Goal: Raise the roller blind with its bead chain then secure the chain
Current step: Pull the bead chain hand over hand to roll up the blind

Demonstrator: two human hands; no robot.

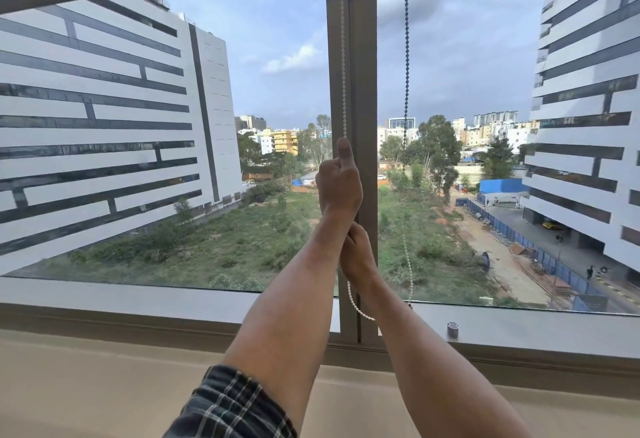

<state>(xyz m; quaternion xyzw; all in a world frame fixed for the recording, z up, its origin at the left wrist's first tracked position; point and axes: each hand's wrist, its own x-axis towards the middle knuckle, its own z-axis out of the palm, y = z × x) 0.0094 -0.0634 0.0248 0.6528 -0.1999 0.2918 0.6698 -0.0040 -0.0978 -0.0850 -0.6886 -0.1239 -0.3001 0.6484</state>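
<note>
My left hand (338, 179) grips the white bead chain (343, 57) high against the window's centre post (360, 91); my right hand (358, 257) clenches it just below, stacked for hand-over-hand pulling. Slack loops toward the sill (173, 302).

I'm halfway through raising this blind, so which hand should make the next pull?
Probably the left hand: it grips the bead chain high against the window frame, with room to pull down. The right hand is already low.
</note>
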